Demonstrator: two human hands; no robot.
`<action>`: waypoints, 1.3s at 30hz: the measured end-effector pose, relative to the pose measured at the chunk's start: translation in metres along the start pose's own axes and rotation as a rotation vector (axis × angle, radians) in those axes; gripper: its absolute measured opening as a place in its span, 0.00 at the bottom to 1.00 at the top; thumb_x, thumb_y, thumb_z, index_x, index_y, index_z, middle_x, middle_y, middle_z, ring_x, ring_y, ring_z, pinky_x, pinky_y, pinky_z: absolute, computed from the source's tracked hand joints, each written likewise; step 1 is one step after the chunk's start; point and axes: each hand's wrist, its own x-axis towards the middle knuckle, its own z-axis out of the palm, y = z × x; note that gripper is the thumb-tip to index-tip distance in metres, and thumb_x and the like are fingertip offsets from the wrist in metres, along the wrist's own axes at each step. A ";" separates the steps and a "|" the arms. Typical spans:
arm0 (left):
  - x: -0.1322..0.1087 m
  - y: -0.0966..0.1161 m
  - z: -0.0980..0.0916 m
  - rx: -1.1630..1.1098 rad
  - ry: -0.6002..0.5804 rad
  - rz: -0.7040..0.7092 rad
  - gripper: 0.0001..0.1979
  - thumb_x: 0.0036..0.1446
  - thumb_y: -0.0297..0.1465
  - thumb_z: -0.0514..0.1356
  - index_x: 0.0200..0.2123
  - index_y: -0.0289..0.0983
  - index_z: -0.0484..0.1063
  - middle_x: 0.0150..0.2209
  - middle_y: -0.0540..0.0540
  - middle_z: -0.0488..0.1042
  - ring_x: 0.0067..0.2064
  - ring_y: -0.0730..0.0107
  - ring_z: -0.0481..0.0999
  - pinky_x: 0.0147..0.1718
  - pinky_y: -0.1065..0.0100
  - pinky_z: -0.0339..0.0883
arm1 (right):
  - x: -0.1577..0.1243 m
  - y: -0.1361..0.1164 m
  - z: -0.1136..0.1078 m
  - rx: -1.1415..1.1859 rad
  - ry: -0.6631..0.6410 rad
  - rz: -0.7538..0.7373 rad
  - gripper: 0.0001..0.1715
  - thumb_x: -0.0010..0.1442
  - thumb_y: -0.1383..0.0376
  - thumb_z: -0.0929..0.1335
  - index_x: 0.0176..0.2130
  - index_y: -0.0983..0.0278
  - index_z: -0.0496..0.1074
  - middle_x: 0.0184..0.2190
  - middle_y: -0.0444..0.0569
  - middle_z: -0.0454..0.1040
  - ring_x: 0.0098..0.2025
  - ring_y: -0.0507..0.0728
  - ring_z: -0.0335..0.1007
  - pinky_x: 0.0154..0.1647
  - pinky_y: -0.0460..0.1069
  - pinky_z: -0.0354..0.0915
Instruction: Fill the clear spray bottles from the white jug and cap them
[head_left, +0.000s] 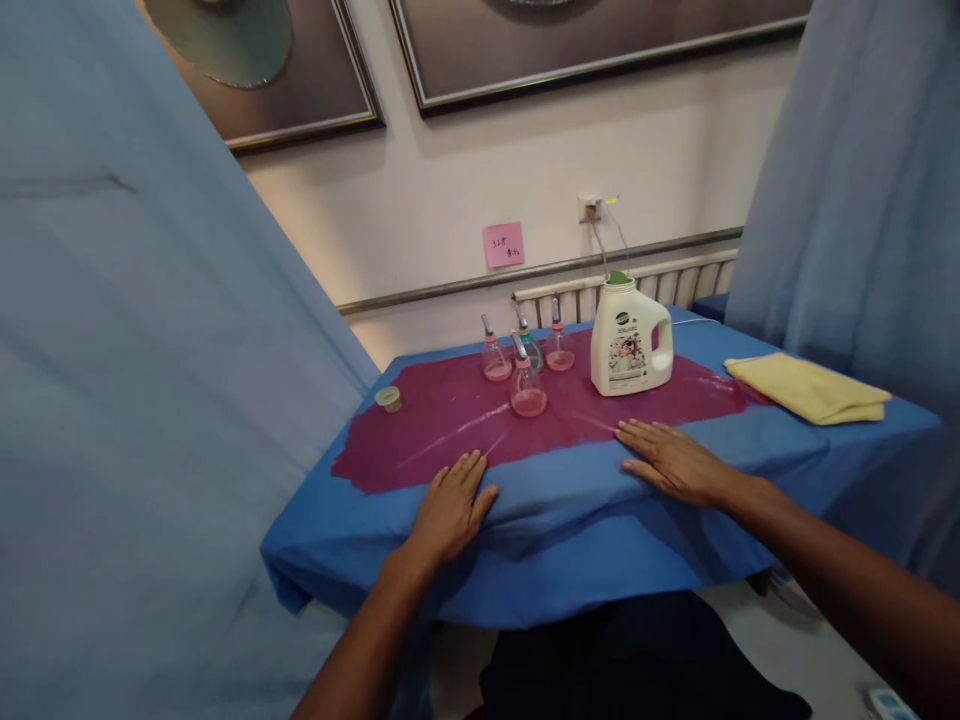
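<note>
Maroon mat (571,412) lying crosswise ahead
My left hand (450,508) and right hand (670,462) flat at its near edge, grip released

We lay our left hand (450,508) and right hand (667,462) flat, fingertips at the maroon sheet's (450,415) near edge, on our blue-draped bench (540,490) | between and beyond them: four small bottles (529,402) | beyond right: cream jug (607,350) | farther right: yellow cloth (817,388) | beyond left, leftward: small cup (388,401)
</note>
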 end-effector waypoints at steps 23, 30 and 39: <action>-0.049 -0.096 -0.005 0.149 0.204 -0.384 0.34 0.82 0.47 0.48 0.78 0.33 0.72 0.80 0.30 0.70 0.82 0.39 0.69 0.80 0.38 0.62 | -0.039 0.074 0.013 -0.128 0.129 0.203 0.48 0.81 0.38 0.58 0.81 0.63 0.71 0.82 0.62 0.66 0.85 0.73 0.62 0.84 0.73 0.60; -0.108 -0.087 0.033 0.093 0.472 -0.422 0.39 0.79 0.48 0.47 0.77 0.25 0.70 0.79 0.23 0.69 0.84 0.31 0.63 0.81 0.32 0.59 | -0.069 0.052 0.038 -0.222 0.391 0.213 0.42 0.83 0.45 0.57 0.75 0.66 0.77 0.76 0.65 0.75 0.79 0.75 0.71 0.82 0.75 0.62; -0.210 -0.023 0.150 -0.356 0.214 -0.553 0.33 0.78 0.50 0.49 0.77 0.47 0.72 0.68 0.33 0.81 0.76 0.35 0.78 0.73 0.34 0.77 | -0.152 0.009 0.124 0.026 0.629 0.225 0.43 0.76 0.51 0.67 0.83 0.57 0.64 0.83 0.65 0.65 0.82 0.78 0.65 0.80 0.76 0.67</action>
